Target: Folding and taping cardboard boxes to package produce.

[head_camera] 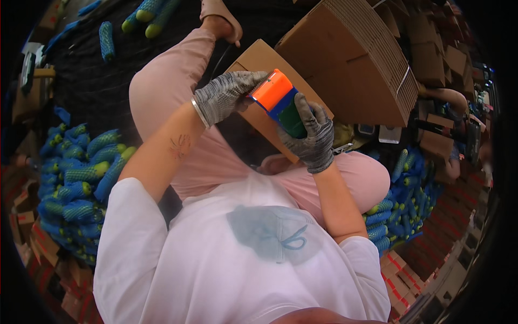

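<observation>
A hand-held packing-tape dispenser (pixel 281 103) with orange, blue and green parts is up in front of me, above my crossed legs. My right hand (pixel 313 135), in a grey knit glove, grips its green and blue end. At the orange end, the gloved fingers of my left hand (pixel 230 95) close around the front edge, where a toothed blade seems to sit; whether they pinch a tape end is hidden. Below the dispenser stands a brown cardboard carton (pixel 257 54) between my legs, partly covered by my hands.
A strapped stack of flattened cartons (pixel 344 56) leans beyond the carton. Piles of long green produce in blue foam nets (pixel 83 178) lie left and right (pixel 398 202). More netted pieces (pixel 151 18) rest on the black ground sheet (pixel 89 85). Another person's arm (pixel 445 97) shows at right.
</observation>
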Demonstrator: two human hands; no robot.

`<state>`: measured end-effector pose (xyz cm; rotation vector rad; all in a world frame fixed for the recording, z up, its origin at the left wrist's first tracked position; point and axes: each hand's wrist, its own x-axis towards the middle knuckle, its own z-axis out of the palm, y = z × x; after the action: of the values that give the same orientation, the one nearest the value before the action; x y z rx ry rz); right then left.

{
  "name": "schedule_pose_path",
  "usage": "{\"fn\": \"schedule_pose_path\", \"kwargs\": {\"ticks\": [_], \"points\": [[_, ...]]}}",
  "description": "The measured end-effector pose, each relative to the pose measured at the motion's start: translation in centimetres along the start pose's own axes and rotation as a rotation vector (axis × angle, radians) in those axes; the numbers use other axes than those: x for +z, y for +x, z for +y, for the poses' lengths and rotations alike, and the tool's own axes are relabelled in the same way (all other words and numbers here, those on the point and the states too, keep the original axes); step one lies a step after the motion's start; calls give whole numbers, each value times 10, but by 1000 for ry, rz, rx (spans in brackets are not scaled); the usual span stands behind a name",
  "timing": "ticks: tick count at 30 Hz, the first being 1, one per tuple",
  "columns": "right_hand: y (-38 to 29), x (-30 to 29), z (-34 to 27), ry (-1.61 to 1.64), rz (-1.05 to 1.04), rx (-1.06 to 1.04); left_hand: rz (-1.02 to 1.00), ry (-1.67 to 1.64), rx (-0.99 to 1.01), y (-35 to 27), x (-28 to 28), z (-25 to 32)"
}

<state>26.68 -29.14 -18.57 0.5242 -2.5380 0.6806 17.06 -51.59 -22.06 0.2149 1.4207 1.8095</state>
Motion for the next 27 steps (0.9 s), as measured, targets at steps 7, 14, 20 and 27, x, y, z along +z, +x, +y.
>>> {"fn": "schedule_pose_path", "kwargs": {"ticks": [7, 14, 20, 27], "points": [[-2, 5, 1, 29, 21, -1, 84, 38, 94, 1, -1, 13], [-3, 6, -4, -19, 32, -40, 90, -565, -197, 8, -13, 6], [-4, 2, -5, 22, 21, -7, 61, -84, 80, 0, -5, 15], [33, -24, -22, -53, -336, 173, 440, 696, 303, 32, -39, 26]]}}
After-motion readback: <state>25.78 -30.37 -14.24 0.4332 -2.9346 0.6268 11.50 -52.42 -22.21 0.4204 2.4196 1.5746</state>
